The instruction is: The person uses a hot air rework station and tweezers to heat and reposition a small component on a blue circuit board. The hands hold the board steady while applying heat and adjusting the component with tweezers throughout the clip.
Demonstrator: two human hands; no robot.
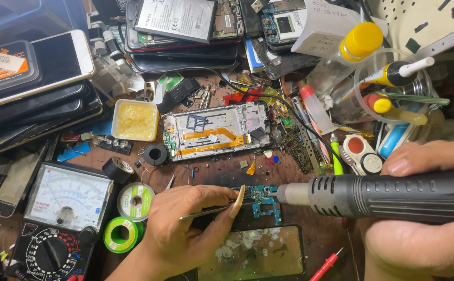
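Low in the middle of the frame, the left hand (182,229) has its grip closed on a pair of thin metal tweezers (211,209), pinched between thumb and fingers, with the tips reaching right onto a small blue circuit board (260,200). The board lies on the worktop (320,234) just right of the left hand's fingertips and directly at the metal nozzle of a black hot air gun (372,195). The right hand (424,218), at the lower right edge, is wrapped fully around the gun's ribbed handle, thumb lying on top, and the nozzle points left, meeting the board's right edge.

Below the board sits a dark phone screen panel (253,255) with pale smears. Above, in the centre, lies an opened phone frame (216,130) with orange flex cables. An analogue multimeter (60,218) fills the lower left, with two green-rimmed solder spools (128,216) beside it and a tub of yellow flux (135,119) further up.
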